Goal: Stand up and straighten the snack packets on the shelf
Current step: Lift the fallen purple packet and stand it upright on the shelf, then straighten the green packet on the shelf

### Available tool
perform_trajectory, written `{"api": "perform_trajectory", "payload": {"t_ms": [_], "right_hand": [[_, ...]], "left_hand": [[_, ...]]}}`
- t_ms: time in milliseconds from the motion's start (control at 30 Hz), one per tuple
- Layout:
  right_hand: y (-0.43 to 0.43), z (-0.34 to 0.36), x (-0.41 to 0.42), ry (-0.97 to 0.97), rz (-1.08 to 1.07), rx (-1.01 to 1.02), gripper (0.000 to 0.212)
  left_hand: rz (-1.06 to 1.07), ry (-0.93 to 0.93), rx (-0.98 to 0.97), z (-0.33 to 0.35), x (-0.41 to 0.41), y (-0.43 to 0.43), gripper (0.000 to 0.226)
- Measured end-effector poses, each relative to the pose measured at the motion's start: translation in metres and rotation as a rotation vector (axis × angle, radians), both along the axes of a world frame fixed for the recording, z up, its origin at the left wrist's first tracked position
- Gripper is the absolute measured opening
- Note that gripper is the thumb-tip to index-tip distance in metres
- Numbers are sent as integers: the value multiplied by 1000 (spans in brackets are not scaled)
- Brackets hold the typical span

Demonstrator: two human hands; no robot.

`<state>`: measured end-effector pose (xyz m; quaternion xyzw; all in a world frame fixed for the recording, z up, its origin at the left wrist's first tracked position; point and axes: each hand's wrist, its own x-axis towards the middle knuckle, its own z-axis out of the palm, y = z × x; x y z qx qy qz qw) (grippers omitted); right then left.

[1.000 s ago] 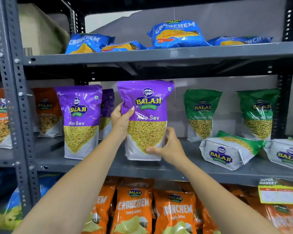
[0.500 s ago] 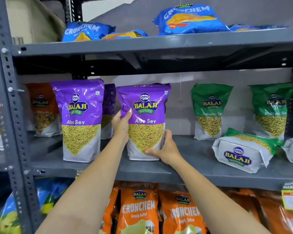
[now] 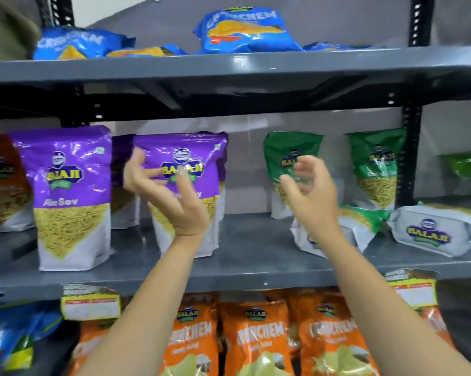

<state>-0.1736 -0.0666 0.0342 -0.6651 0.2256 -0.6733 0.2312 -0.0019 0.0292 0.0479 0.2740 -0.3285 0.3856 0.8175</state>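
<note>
Bare shelf (image 3: 253, 240) between purple packet (image 3: 191, 169) and toppled green packet (image 3: 364, 226).

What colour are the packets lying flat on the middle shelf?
Green and white packets, seen in the head view.

We see two bare forearms with no sleeve, watch or bracelet on them. The left hand (image 3: 172, 196) and right hand (image 3: 311, 196) carry no rings; the fingers (image 3: 184, 183) are slim and partly blurred.
</note>
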Motion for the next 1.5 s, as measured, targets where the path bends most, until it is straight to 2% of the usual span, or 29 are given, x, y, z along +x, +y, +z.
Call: {"api": "perform_trajectory", "payload": {"t_ms": [100,167,267,333,367,467,533,600,667,700,767,867,900,1033,1200,1233,1300,1333,1500], "right_hand": [[-35,4,-64,-145,-211,115,33],[-64,-10,-87,-226,-285,338,39],[-106,-37,-102,-373,-219,745,51],[-124,-50,-105,-385,-122,931,66],[-130,-53,-107,-368,-51,992,69],[-137,-54,-102,-287,128,1041,57],[-136,-55,-99,-206,193,1029,71],[-148,-64,-96,-141,202,1007,97],[-188,-89,-87,-176,169,1004,116],[-207,-99,-82,-210,169,1008,118],[-185,-91,-89,-262,216,1003,115],[-86,-48,-115,-288,311,966,84],[-67,-43,-119,-272,334,951,80],[-46,-47,-127,-191,379,741,108],[-30,-38,-124,-134,480,584,130],[-28,-34,-122,-96,519,559,121],[-24,-30,-119,-9,568,488,87],[-23,-30,-118,2,580,462,77],[-23,-31,-113,-1,607,411,77]], "left_hand": [[-271,-61,212,-1,-55,-44,38],[-448,15,443,-5,-74,-88,32],[-539,173,895,-18,-92,-147,31],[-651,311,1215,-24,-104,-166,18],[-776,365,1337,-26,-108,-170,10],[-1139,524,1460,-25,-118,-165,27],[-1185,488,1536,-27,-120,-165,31],[-1227,456,1574,-26,-125,-161,28],[-1237,447,1614,-27,-129,-158,23],[-1241,438,1627,-28,-128,-157,22],[-1247,411,1664,-32,-128,-154,23],[-1340,388,1618,-37,-133,-137,30],[-1369,382,1566,-40,-136,-128,29],[-1296,263,1288,-58,-140,-94,26],[-1124,88,928,-65,-142,-62,45],[-1117,67,856,-66,-141,-58,52],[-1107,64,746,-69,-137,-54,67],[-1103,69,712,-71,-135,-52,71],[-1098,35,665,-78,-129,-46,71]]}}
